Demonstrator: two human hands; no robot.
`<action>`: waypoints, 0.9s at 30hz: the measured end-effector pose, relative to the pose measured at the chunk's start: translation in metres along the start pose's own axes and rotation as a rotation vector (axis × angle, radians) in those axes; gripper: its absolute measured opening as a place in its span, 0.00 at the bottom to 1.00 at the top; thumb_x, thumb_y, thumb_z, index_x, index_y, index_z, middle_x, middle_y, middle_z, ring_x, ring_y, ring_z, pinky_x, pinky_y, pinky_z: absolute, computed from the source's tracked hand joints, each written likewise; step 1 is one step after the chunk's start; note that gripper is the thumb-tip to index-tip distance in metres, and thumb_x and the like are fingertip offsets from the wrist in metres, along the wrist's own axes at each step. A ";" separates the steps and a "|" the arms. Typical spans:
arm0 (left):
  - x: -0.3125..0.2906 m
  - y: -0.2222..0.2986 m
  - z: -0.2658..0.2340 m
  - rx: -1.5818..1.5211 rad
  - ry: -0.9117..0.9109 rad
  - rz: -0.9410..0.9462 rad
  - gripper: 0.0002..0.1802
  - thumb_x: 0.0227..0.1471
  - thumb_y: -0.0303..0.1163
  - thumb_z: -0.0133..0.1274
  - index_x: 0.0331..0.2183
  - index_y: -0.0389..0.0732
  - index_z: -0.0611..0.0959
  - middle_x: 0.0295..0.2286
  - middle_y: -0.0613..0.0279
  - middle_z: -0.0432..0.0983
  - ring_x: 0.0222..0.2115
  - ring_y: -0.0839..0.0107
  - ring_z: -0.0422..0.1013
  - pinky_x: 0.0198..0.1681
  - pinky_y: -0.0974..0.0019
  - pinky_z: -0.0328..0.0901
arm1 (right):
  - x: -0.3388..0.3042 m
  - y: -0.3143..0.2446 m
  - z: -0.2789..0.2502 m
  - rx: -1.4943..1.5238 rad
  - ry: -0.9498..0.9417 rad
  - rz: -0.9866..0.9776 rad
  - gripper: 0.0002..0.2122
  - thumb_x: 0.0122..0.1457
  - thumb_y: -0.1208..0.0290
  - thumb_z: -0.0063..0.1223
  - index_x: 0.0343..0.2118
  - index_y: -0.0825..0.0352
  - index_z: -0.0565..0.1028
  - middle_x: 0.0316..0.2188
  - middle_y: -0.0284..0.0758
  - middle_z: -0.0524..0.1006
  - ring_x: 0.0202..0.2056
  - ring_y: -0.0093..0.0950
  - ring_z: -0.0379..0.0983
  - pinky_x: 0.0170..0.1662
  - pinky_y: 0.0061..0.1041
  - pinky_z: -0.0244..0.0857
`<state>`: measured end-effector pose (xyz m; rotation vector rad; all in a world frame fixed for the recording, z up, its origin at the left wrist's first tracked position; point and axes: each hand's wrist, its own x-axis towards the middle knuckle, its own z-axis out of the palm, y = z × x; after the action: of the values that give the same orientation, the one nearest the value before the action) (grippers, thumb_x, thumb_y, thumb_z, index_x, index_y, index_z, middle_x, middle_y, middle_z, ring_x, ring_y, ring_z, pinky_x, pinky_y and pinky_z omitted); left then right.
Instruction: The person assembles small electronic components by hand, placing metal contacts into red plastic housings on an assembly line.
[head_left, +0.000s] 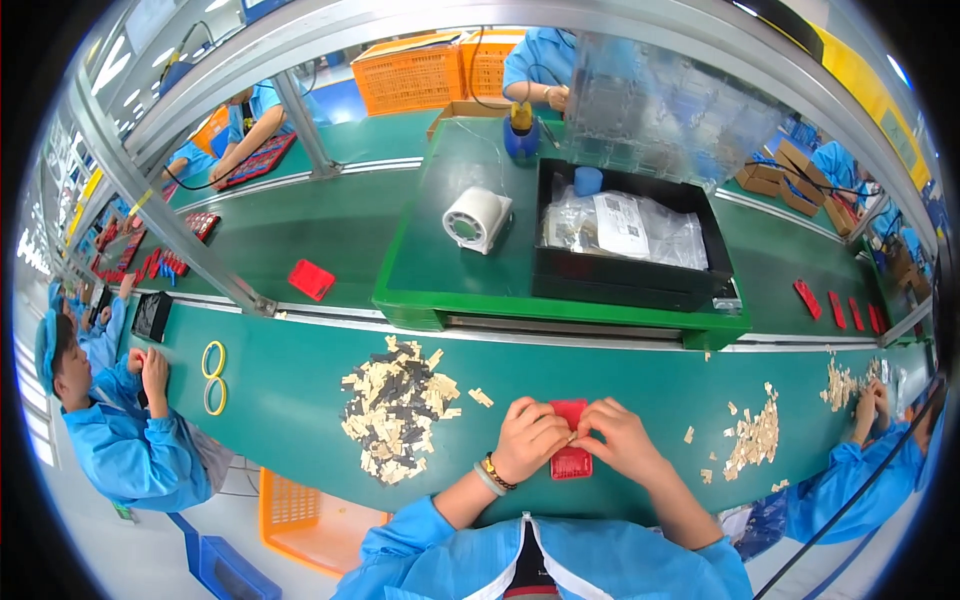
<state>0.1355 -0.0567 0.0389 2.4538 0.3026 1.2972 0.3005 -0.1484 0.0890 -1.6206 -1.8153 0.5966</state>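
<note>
A red plastic case (571, 464) lies on the green bench in front of me. My left hand (530, 442) is over its left side, with the fingers closed and bent inward. From the other side, my right hand (622, 440) pinches with thumb and forefinger. The fingertips of both hands meet over the middle of the case, around a small pale piece (573, 438) that they mostly hide. To the left is a heap of beige and dark grey small flat pieces (398, 410). A smaller heap of beige pieces (753, 436) lies to my right.
Beyond the bench, a green raised stand (420, 270) carries a white fan (477, 219) and a black bin (625, 285) with plastic bags. Yellow tape rings (215, 395) lie left. Red cases (311, 280) rest on the conveyor. Co-workers (140, 430) sit on both sides.
</note>
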 end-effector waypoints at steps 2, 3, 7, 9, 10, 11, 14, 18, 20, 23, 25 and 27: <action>0.004 -0.002 -0.002 0.042 0.021 0.050 0.12 0.32 0.29 0.63 0.26 0.45 0.80 0.27 0.70 0.76 0.33 0.69 0.70 0.41 0.59 0.61 | 0.006 -0.002 -0.001 -0.041 0.101 -0.065 0.09 0.46 0.71 0.60 0.26 0.64 0.69 0.29 0.33 0.71 0.34 0.34 0.69 0.36 0.31 0.65; 0.004 -0.003 -0.003 0.057 0.010 0.067 0.11 0.32 0.29 0.63 0.24 0.44 0.79 0.26 0.70 0.75 0.32 0.68 0.69 0.39 0.58 0.61 | 0.009 -0.002 -0.001 -0.020 0.074 -0.079 0.09 0.45 0.72 0.60 0.26 0.64 0.69 0.29 0.34 0.71 0.34 0.34 0.69 0.36 0.31 0.65; 0.008 -0.006 -0.003 0.047 0.014 0.063 0.12 0.31 0.30 0.63 0.24 0.45 0.77 0.26 0.69 0.75 0.30 0.68 0.68 0.38 0.58 0.59 | 0.013 0.000 -0.003 -0.051 -0.010 -0.062 0.10 0.44 0.73 0.61 0.25 0.65 0.68 0.29 0.34 0.70 0.32 0.34 0.68 0.35 0.31 0.64; 0.010 -0.009 -0.002 0.044 0.010 0.063 0.12 0.31 0.30 0.63 0.24 0.46 0.78 0.26 0.69 0.76 0.30 0.68 0.68 0.38 0.59 0.59 | 0.018 -0.001 -0.003 0.008 0.108 -0.131 0.10 0.44 0.73 0.61 0.24 0.65 0.67 0.26 0.33 0.70 0.31 0.34 0.67 0.33 0.30 0.64; 0.009 -0.008 0.000 0.037 0.019 0.055 0.11 0.32 0.29 0.63 0.24 0.45 0.78 0.26 0.69 0.76 0.30 0.67 0.68 0.39 0.59 0.59 | 0.013 0.001 -0.004 0.006 0.114 -0.114 0.10 0.44 0.73 0.61 0.24 0.65 0.67 0.26 0.33 0.70 0.31 0.34 0.67 0.33 0.30 0.64; 0.009 -0.009 0.001 0.036 0.032 0.047 0.11 0.32 0.28 0.63 0.24 0.45 0.78 0.26 0.69 0.76 0.31 0.67 0.68 0.39 0.59 0.58 | 0.010 0.003 -0.003 -0.001 0.084 -0.118 0.10 0.44 0.73 0.61 0.24 0.65 0.67 0.26 0.33 0.70 0.31 0.34 0.68 0.33 0.29 0.64; 0.009 -0.009 0.004 0.148 -0.048 -0.125 0.14 0.33 0.26 0.61 0.28 0.43 0.77 0.27 0.66 0.75 0.33 0.65 0.69 0.41 0.60 0.59 | -0.015 0.033 0.002 -0.136 0.120 -0.017 0.10 0.43 0.74 0.60 0.26 0.64 0.69 0.29 0.33 0.71 0.34 0.34 0.69 0.35 0.30 0.64; 0.003 -0.011 0.004 0.055 -0.093 -0.346 0.17 0.35 0.22 0.58 0.34 0.41 0.76 0.28 0.63 0.75 0.36 0.62 0.68 0.44 0.58 0.59 | -0.035 0.044 -0.005 -0.463 0.339 0.222 0.13 0.41 0.74 0.60 0.33 0.62 0.72 0.40 0.35 0.71 0.43 0.35 0.67 0.44 0.35 0.61; 0.004 -0.006 0.005 0.021 -0.210 -0.261 0.18 0.37 0.19 0.53 0.37 0.38 0.74 0.30 0.61 0.74 0.37 0.60 0.68 0.45 0.57 0.59 | -0.020 0.027 0.012 -0.422 0.333 0.160 0.16 0.41 0.73 0.60 0.36 0.62 0.73 0.42 0.35 0.70 0.47 0.36 0.65 0.47 0.37 0.59; 0.003 -0.003 0.009 -0.022 -0.189 -0.240 0.20 0.37 0.16 0.49 0.39 0.37 0.73 0.31 0.58 0.74 0.37 0.58 0.68 0.45 0.56 0.59 | 0.006 0.005 0.028 -0.422 0.402 -0.123 0.11 0.42 0.72 0.61 0.30 0.62 0.73 0.40 0.34 0.70 0.46 0.34 0.66 0.46 0.35 0.59; 0.003 -0.002 0.004 -0.105 -0.176 -0.346 0.21 0.39 0.15 0.47 0.41 0.35 0.71 0.34 0.53 0.73 0.38 0.55 0.68 0.47 0.55 0.59 | 0.014 0.006 0.027 -0.433 0.405 -0.178 0.10 0.42 0.71 0.61 0.29 0.63 0.73 0.40 0.34 0.71 0.45 0.34 0.67 0.46 0.35 0.59; 0.012 -0.002 0.002 -0.072 -0.036 -0.440 0.21 0.41 0.15 0.47 0.42 0.34 0.71 0.35 0.51 0.73 0.39 0.53 0.68 0.48 0.54 0.59 | 0.020 0.013 0.027 -0.446 0.404 -0.232 0.09 0.42 0.71 0.61 0.27 0.63 0.72 0.41 0.34 0.71 0.45 0.34 0.67 0.46 0.35 0.59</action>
<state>0.1444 -0.0514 0.0462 2.1810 0.7255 1.0516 0.2898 -0.1253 0.0641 -1.6201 -1.8633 -0.2464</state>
